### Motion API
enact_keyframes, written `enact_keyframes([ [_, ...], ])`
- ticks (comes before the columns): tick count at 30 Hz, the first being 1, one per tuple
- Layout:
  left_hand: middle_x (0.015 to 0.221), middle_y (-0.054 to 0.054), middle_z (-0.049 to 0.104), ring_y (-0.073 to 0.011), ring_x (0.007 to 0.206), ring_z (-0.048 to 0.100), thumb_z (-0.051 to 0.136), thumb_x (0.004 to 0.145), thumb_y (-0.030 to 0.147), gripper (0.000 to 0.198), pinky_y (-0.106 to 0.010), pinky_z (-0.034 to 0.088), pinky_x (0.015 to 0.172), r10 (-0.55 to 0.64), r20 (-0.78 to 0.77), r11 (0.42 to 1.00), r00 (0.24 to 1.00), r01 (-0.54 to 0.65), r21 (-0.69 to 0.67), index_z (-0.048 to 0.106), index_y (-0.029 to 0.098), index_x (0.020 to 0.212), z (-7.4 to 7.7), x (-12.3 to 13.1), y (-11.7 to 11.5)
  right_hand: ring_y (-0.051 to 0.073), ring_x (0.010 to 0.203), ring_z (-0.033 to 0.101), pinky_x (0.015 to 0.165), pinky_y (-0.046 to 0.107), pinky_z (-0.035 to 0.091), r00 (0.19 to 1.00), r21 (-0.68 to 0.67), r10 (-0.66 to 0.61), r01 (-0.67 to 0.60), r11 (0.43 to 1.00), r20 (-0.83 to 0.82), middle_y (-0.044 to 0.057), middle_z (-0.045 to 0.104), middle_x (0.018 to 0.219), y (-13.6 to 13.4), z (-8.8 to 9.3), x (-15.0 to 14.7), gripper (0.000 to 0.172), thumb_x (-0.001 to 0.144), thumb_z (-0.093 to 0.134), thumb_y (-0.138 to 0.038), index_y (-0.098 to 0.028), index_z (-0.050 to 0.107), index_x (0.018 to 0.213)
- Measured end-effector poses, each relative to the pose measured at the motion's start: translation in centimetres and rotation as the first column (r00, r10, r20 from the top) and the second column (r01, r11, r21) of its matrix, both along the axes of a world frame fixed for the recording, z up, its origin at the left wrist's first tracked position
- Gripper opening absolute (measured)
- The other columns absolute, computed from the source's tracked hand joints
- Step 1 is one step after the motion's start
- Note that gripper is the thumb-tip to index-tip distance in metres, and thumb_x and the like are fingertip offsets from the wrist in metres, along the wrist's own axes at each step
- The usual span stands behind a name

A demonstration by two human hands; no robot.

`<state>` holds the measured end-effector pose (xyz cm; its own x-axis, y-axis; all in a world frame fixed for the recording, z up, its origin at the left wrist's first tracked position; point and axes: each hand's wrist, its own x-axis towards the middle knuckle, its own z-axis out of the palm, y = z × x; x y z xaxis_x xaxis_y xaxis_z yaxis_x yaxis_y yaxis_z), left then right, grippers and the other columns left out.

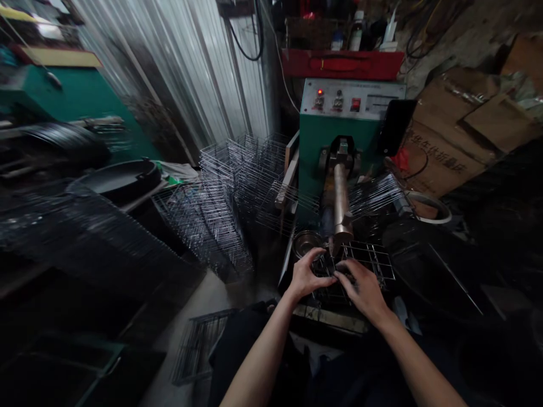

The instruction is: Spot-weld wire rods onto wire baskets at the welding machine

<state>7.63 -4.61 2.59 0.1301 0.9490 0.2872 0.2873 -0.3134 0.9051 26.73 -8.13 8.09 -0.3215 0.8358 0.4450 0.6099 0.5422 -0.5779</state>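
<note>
Under the metal arm (341, 198) of a green machine (314, 147), which looks like a spot welder, lies a wire grid panel (373, 261). My left hand (306, 276) is at the panel's left part, thumb and index finger curved round toward a dark spot on it. Facing it from the right, my right hand (363, 287) has its thumb and fingertips bent in to the same place. Both hands look closed on something small and dark there, which I cannot make out. The thumb tips almost meet, just below the arm's pointed tip (333, 247).
A round metal bowl (306, 243) stands just left of my hands. Stacked wire baskets (220, 203) fill the left side. More wire panels (199, 345) lie on the floor. Cardboard boxes (449, 141) are piled at right. A red indicator light (320, 92) glows on the machine.
</note>
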Motion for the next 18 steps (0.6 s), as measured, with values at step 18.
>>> enact_keyframes([
  [18,0.12,0.0,0.07,-0.0242,0.108,0.067,0.089,0.057,0.043,0.074,-0.035,0.053,0.099,0.04,-0.108,0.999,0.993,-0.039,0.015,0.062,0.029,0.124,1.7,-0.4,2.0,0.028,0.095,0.062,0.084,0.043,0.054,0.993,0.108,-0.12,0.12,0.987,0.002,0.011,0.058,0.106,2.2,0.4,0.0,0.018,0.095,0.054,-0.024,-0.021,0.054,0.112],
])
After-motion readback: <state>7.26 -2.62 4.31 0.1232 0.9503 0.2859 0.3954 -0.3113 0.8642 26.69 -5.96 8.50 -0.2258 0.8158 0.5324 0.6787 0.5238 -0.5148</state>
